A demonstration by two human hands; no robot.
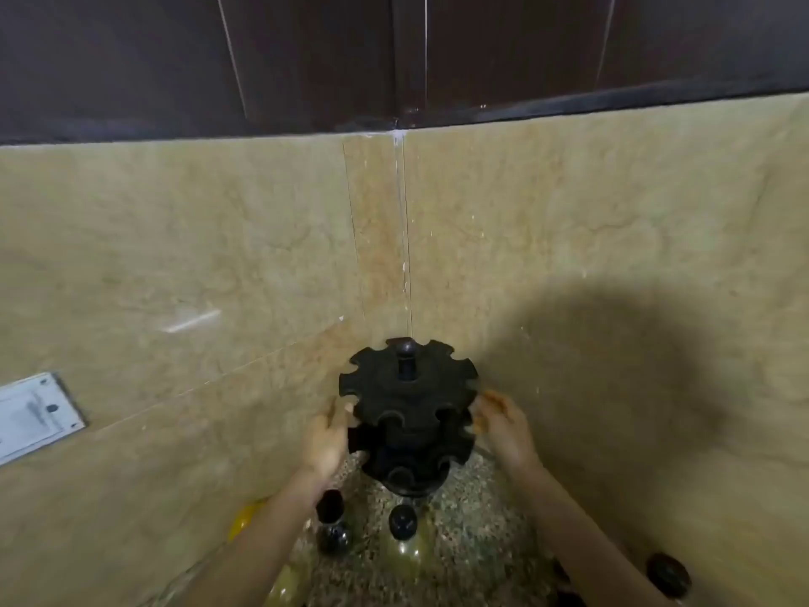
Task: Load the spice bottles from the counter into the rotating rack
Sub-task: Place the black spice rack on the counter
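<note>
A black tiered rotating rack (409, 414) stands in the corner of the speckled counter (473, 532), its notched slots holding nothing that I can see. My left hand (326, 440) rests against the rack's left side and my right hand (503, 427) against its right side; whether the fingers grip it is unclear in the blur. Spice bottles with black caps stand in front of the rack: one (330, 506) by my left forearm, another (335, 538) just below it, one (402, 523) in the middle, and a cap (667, 573) at the far right.
Beige marble walls meet in a corner right behind the rack, with dark cabinets above. A white switch plate (37, 416) is on the left wall. Something yellow (245, 519) lies behind my left forearm.
</note>
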